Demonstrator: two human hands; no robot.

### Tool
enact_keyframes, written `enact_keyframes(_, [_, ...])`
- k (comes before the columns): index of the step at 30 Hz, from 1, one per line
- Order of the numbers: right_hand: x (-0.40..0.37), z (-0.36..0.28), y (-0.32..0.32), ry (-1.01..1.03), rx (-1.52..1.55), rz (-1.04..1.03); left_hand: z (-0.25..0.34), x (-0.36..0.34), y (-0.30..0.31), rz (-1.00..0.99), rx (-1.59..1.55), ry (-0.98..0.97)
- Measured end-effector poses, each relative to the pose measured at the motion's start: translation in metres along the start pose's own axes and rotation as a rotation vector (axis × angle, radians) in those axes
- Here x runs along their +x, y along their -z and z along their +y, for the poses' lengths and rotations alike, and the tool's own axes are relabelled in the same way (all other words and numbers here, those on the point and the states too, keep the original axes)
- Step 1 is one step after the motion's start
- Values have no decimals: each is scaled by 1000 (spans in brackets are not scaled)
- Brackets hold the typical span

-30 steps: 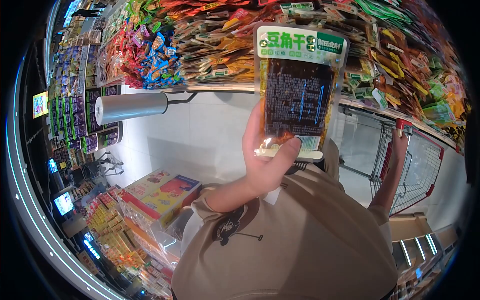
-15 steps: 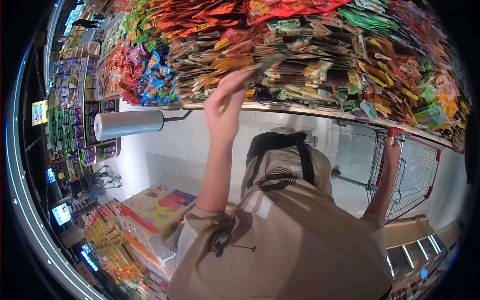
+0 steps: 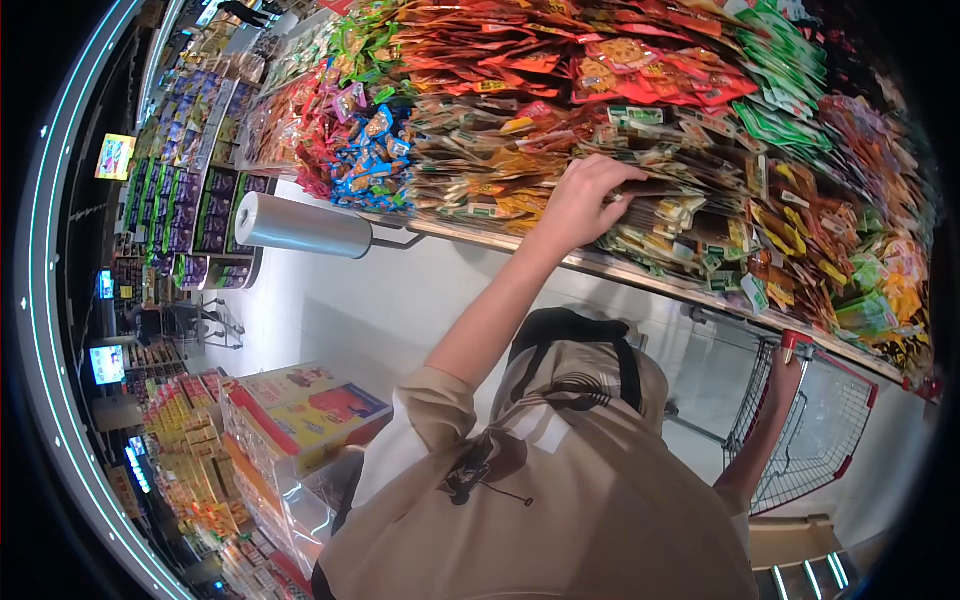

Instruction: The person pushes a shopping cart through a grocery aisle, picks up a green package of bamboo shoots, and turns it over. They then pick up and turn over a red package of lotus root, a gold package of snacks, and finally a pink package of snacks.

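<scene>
My left hand reaches into stacked flat snack packets, fingers and thumb curled round the edges of one or more. How many it grips is hidden. Brownish and yellow packets stand in tight rows just left of it. Low on the right, my right hand is closed round the red handle of a wire shopping cart.
Red packets, green packets and blue-wrapped snacks fill the display. A plastic bag roll juts from its wooden edge. A printed carton stands at my left. Shelves line the far left.
My left hand has moved right and come down among the packets; it was blurred above them. The view has shifted slightly. My right hand stays on the cart handle.
</scene>
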State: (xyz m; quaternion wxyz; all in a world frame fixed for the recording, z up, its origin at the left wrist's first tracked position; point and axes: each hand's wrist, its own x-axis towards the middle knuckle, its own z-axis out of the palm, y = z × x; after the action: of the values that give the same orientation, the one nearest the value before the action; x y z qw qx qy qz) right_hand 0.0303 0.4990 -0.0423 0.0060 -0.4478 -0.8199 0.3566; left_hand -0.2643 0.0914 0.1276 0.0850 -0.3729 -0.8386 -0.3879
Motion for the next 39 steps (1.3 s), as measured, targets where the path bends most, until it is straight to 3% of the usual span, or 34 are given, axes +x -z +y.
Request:
enact_keyframes(5, [6, 9, -2, -9, 12, -16, -1, -4, 3, 88, 180, -58])
enact_keyframes(10, [10, 15, -4, 22, 10, 6, -12, -11, -2, 86, 295, 119])
enact_keyframes(20, [-1, 0, 1, -8, 31, -17, -1, -5, 0, 50, 320, 224])
enact_keyframes(24, [-2, -5, 1, 69, -59, 21, -1, 22, 0, 196, 205, 211])
enact_keyframes(27, [-3, -9, 2, 22, -67, 12, -16, 56, -8, 309, -218, 315])
enact_keyframes(28, [-6, -13, 4, -5, -64, 2, -28, 69, -13, 342, -520, 371])
enact_keyframes(31, [-11, -20, 4, 73, -108, 63, -52, 98, -16, 421, -553, 481])
enact_keyframes(34, [-12, -25, 7, 46, -102, 50, -57, 119, -19, 348, -264, 675])
enact_keyframes(39, [-4, -9, 0, 52, -65, 52, -77, 135, -29, 494, -161, 645])
